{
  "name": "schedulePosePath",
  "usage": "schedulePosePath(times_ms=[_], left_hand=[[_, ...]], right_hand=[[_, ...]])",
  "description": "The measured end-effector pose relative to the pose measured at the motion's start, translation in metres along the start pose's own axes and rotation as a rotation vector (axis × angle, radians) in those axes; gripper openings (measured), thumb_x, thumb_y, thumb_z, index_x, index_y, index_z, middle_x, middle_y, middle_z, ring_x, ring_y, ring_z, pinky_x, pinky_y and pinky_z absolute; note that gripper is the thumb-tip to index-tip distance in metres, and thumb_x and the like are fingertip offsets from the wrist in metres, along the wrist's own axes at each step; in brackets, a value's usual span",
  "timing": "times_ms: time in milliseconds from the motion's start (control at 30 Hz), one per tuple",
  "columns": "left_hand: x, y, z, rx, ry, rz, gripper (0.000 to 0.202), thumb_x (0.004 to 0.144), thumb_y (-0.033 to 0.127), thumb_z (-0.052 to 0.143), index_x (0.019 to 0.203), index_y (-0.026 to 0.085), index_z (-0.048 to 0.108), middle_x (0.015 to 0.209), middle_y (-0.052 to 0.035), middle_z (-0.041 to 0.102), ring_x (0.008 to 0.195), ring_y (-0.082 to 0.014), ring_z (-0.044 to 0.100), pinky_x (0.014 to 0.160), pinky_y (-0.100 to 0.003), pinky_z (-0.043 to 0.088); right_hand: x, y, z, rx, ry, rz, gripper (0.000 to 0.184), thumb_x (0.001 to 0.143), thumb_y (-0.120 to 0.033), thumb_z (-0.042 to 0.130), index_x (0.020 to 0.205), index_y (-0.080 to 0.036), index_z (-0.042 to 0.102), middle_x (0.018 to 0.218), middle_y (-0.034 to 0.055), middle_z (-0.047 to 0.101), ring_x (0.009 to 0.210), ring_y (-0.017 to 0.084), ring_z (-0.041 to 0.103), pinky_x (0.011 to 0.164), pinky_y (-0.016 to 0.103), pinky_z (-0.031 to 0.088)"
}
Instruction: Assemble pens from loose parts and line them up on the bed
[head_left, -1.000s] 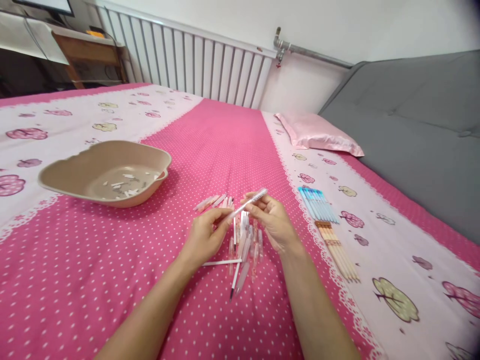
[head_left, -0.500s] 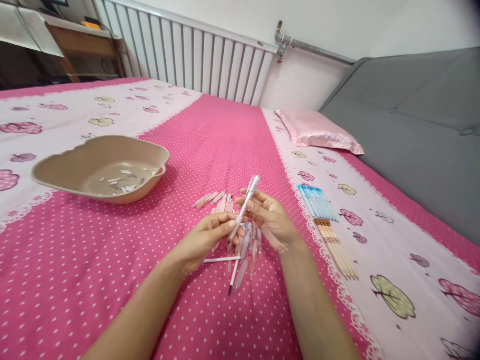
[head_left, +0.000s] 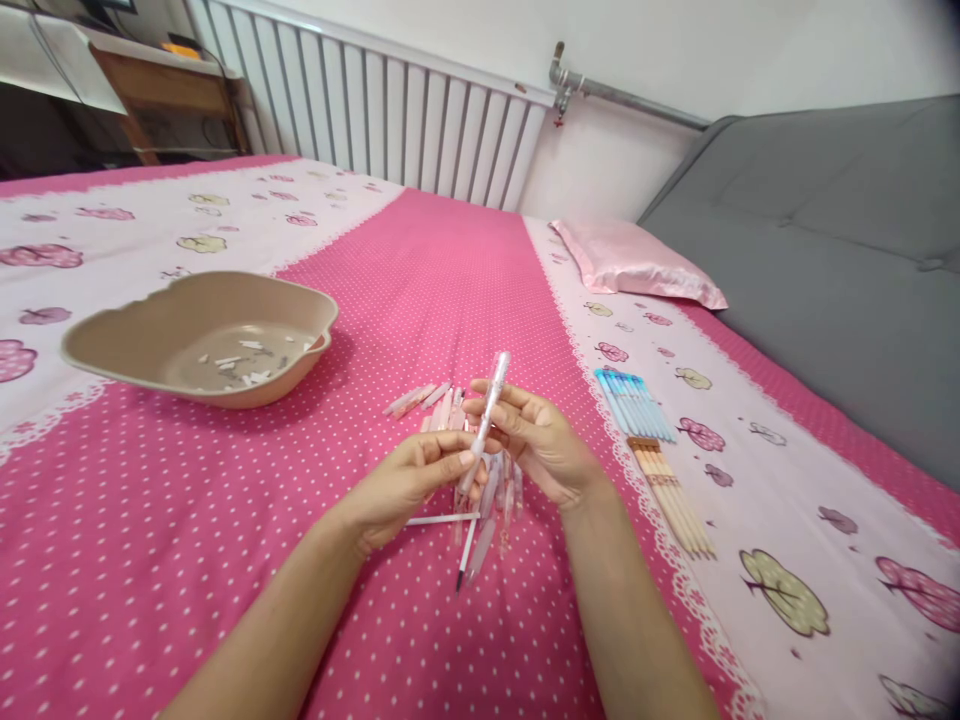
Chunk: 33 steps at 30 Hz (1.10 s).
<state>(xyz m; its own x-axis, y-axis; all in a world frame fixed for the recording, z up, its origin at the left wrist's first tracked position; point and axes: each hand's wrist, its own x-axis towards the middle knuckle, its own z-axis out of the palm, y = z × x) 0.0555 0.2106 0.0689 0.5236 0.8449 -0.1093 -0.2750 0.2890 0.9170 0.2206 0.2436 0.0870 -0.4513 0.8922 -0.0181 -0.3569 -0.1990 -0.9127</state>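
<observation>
Pen [head_left: 491,400] swung steeper since a second ago

Left hand [head_left: 420,475] and right hand [head_left: 544,440] grip it above the pile [head_left: 489,495] of pen parts, partly covering that. Left of the pile, a basin [head_left: 142,335] holds white scraps [head_left: 256,378]; right, blue pens [head_left: 636,405] and beige pens [head_left: 671,497].

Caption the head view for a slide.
Both hands hold a slender pen above scattered pen parts on a pink bedspread.

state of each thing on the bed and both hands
pen, tilted, held up
left hand, pinching the pen's lower part
right hand, fingers on the pen's upper part
pink pen parts, loose, heaped
basin, open, white scraps inside
blue pens, laid side by side
beige pens, laid side by side
pillow, lying flat
</observation>
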Motion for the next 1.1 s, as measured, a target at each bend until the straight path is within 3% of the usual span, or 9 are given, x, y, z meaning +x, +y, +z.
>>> schedulePosePath(times_ms=[533, 1100], left_hand=[[0.0018, -0.0021, 0.0009, -0.012, 0.047, 0.023, 0.02, 0.072, 0.026, 0.071, 0.085, 0.012, 0.065, 0.07, -0.0017, 0.063, 0.059, -0.0075, 0.056, 0.061, -0.021, 0.044], [0.0023, -0.0009, 0.0025, 0.051, 0.059, 0.022, 0.021, 0.071, 0.026, 0.071, 0.084, 0.012, 0.062, 0.068, -0.001, 0.064, 0.06, -0.0089, 0.056, 0.061, -0.022, 0.044]], right_hand=[[0.0007, 0.0009, -0.0003, -0.008, 0.032, 0.019, 0.034, 0.069, -0.026, 0.074, 0.1, -0.019, 0.064, 0.091, 0.0038, 0.068, 0.076, 0.012, 0.064, 0.063, 0.021, 0.054], [0.0023, 0.0035, 0.0033, -0.003, 0.114, 0.017, 0.043, 0.057, -0.026, 0.082, 0.095, -0.017, 0.064, 0.074, -0.0022, 0.061, 0.06, 0.006, 0.057, 0.054, 0.017, 0.049]])
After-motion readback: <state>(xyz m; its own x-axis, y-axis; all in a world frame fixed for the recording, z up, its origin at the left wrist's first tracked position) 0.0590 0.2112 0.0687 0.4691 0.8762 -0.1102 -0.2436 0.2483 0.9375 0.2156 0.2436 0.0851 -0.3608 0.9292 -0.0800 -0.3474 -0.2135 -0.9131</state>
